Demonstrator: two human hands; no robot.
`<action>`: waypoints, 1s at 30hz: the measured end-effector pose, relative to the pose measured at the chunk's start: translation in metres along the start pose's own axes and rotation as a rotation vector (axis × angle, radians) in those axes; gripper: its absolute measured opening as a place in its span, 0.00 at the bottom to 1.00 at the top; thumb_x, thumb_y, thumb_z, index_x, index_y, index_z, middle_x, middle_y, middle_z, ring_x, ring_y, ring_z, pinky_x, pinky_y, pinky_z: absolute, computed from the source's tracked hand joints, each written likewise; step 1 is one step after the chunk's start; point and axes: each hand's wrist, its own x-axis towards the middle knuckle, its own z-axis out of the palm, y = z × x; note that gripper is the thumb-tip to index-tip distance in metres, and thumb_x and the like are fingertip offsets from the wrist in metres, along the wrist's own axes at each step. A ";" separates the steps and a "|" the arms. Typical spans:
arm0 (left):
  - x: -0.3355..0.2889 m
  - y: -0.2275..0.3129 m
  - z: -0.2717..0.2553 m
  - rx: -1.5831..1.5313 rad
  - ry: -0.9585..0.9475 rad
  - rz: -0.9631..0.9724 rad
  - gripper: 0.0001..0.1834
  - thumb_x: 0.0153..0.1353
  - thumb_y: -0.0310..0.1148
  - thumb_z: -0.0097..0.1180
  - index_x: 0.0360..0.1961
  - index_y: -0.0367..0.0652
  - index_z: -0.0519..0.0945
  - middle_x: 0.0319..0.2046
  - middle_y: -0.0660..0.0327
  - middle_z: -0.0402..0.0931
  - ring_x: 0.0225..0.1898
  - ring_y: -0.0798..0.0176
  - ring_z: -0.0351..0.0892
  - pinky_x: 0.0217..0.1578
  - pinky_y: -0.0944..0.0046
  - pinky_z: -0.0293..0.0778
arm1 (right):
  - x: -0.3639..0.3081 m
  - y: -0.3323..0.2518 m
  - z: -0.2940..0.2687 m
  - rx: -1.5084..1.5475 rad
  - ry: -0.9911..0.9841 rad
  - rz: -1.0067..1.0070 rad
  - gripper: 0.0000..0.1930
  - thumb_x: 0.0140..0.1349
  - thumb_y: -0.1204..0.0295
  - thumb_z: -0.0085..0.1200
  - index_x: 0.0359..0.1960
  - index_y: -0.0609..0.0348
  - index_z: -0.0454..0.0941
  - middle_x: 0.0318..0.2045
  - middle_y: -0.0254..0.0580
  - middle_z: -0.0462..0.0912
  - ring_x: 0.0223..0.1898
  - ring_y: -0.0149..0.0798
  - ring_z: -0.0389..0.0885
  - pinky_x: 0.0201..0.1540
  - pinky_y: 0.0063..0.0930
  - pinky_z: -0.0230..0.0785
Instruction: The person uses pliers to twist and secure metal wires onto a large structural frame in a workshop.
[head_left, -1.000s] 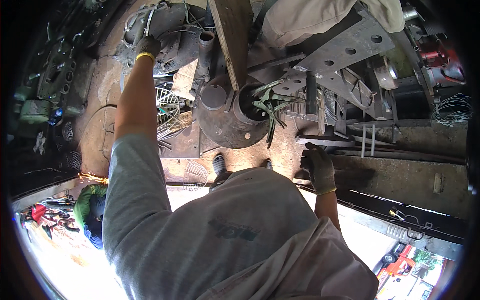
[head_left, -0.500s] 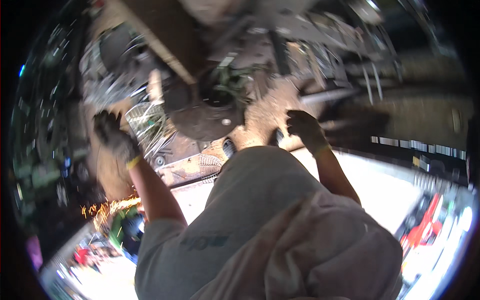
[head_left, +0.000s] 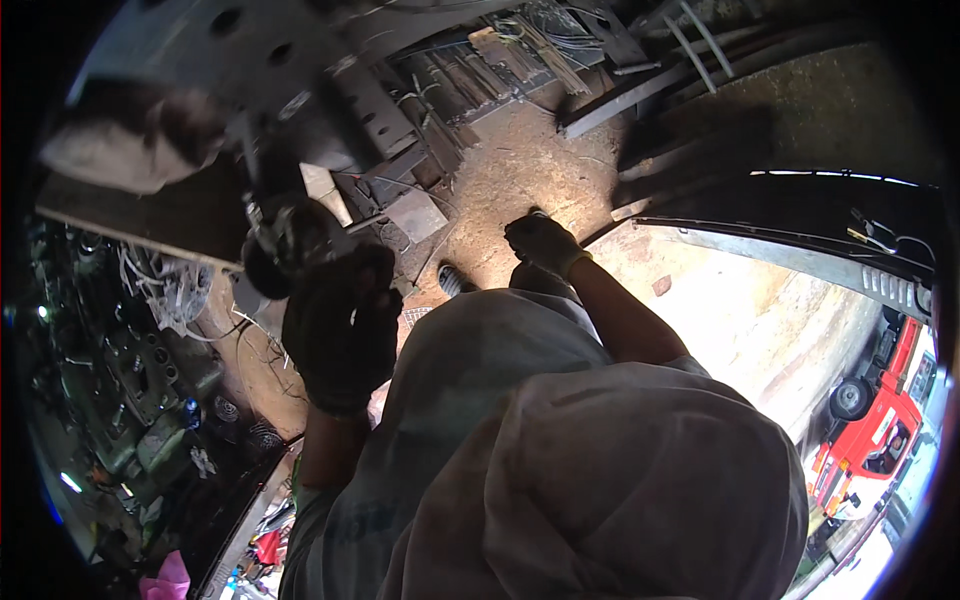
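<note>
My left hand, in a dark work glove, is raised close to the view. Its fingers are dark and blurred, and whether they hold anything does not show. Just beyond it is a dark, roundish metal machine part, also blurred; I cannot tell if the hand touches it. My right hand, in a dark glove with a yellow cuff, hangs over the dirt floor. Its fingers are curled in, with nothing seen in them. Below it shows part of my leg, and one dark shoe stands to its left.
A large metal plate with holes spans the far left, beside a pale cloth-like bundle. Metal strips lie piled ahead. A long beam juts in at far right. Engine-like parts crowd the left. Outside is a red truck.
My view has turned and moved forward among the metal. The left hand has come nearer and toward the middle; the right has swung inward. The sparks at lower left are out of view.
</note>
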 end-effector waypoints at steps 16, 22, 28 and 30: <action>0.224 -0.102 0.194 0.748 -0.141 0.305 0.18 0.64 0.41 0.61 0.50 0.43 0.80 0.49 0.55 0.80 0.50 0.52 0.80 0.51 0.57 0.76 | -0.125 0.281 -0.063 0.589 -0.067 1.181 0.25 0.66 0.50 0.48 0.36 0.64 0.81 0.27 0.42 0.82 0.16 0.37 0.73 0.22 0.37 0.71; 0.218 -0.106 0.189 1.127 -0.410 0.404 0.15 0.68 0.38 0.53 0.53 0.47 0.80 0.56 0.58 0.77 0.60 0.55 0.73 0.58 0.57 0.71 | -0.105 0.287 -0.073 0.651 -0.056 1.079 0.20 0.66 0.55 0.52 0.34 0.64 0.81 0.27 0.45 0.84 0.15 0.38 0.73 0.20 0.40 0.72; 0.213 -0.050 0.195 0.732 -0.165 0.224 0.15 0.60 0.35 0.58 0.49 0.52 0.82 0.50 0.60 0.79 0.55 0.56 0.75 0.53 0.59 0.74 | -0.023 0.270 -0.097 1.066 0.027 0.872 0.41 0.56 0.72 0.68 0.68 0.58 0.56 0.24 0.41 0.79 0.16 0.37 0.72 0.19 0.39 0.70; 0.169 -0.026 0.196 0.536 -0.102 0.219 0.12 0.57 0.32 0.61 0.43 0.48 0.82 0.42 0.59 0.81 0.44 0.58 0.81 0.44 0.58 0.78 | 0.002 0.288 -0.107 1.150 -0.147 0.716 0.24 0.59 0.68 0.66 0.51 0.50 0.64 0.20 0.32 0.71 0.16 0.32 0.69 0.19 0.33 0.67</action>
